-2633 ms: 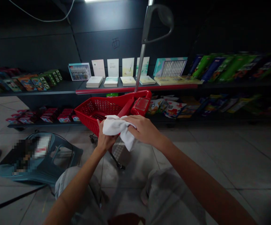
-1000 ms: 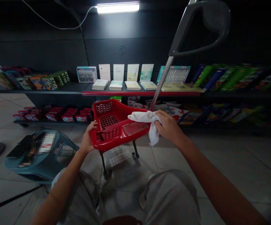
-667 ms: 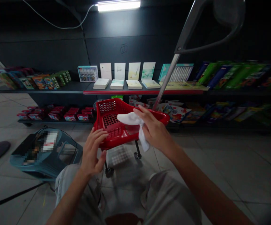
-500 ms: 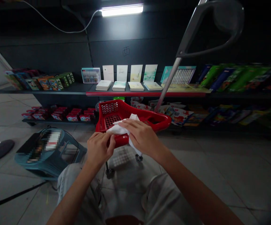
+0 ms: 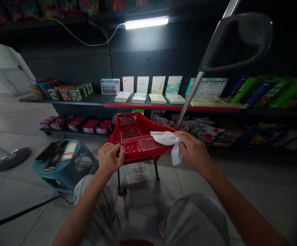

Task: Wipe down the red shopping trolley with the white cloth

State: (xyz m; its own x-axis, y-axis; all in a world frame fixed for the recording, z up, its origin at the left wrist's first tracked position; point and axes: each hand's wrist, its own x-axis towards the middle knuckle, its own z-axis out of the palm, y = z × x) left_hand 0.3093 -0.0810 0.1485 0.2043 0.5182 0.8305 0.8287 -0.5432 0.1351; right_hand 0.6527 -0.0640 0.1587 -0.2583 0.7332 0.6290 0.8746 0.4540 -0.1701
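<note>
In front of my knees stands a small red shopping cart (image 5: 145, 155), its basket and handle facing me. My left hand (image 5: 110, 156) is closed around the left end of the cart's handle. Gripped in my right hand (image 5: 193, 148) is a white cloth (image 5: 165, 137), which lies over the right part of the handle and hangs down on the near side. Between the two hands the middle of the handle shows, with a flat rectangular panel on it. The fingertips under the cloth are partly hidden.
Behind the cart, a dark shelf holds books (image 5: 140, 98) and boxed goods (image 5: 74, 93). A blue-grey stool (image 5: 42, 167) with blurred items stands at left, near a round stand base (image 5: 13, 159). A metal pole (image 5: 189, 99) with a dark loop slants up at right.
My right hand has moved right along the handle with the cloth, baring the middle of it. My left hand still holds the left end. The camera view has shifted slightly.
</note>
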